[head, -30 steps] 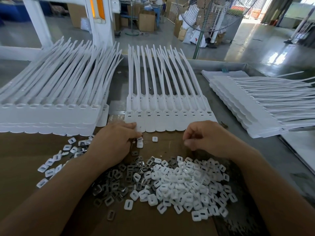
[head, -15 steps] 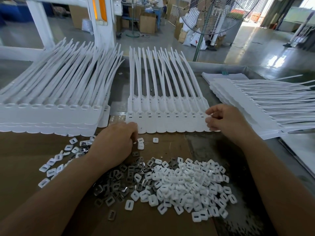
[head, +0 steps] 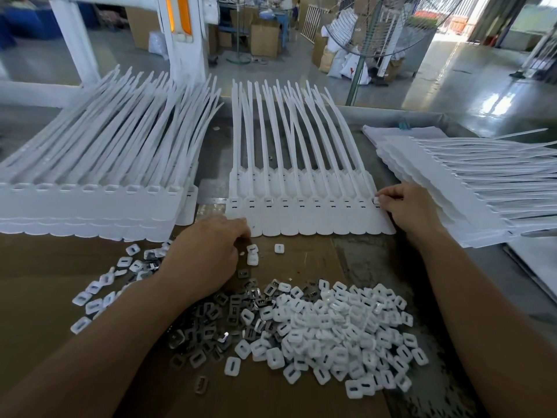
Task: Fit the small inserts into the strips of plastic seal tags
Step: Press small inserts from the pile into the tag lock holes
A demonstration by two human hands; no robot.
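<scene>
1. The strip of seal tags (head: 301,215) lies flat in the middle of the bench, between the two hands and just beyond the heaps of loose parts.
2. Its row of joined tag heads runs left to right along the near edge. Each tag's long axis runs away from the person, with the thin tails pointing to the far side and leaning a little to the right at their tips.
3. The right hand (head: 407,206) sits at the strip's right end, thumb and forefinger pinching a small white insert (head: 376,200) at the head of the last tag.
4. The left hand (head: 208,251) rests knuckles up at the strip's near left corner with its fingers bent under. Whether it holds anything cannot be told.
5. A heap of white inserts (head: 337,327) lies on the cardboard sheet (head: 45,267) nearer the person, with grey metal pieces (head: 217,321) touching its left side.
6. A left stack (head: 90,203) of strips points the same way. The right stack (head: 452,182) has its tails pointing right.
</scene>
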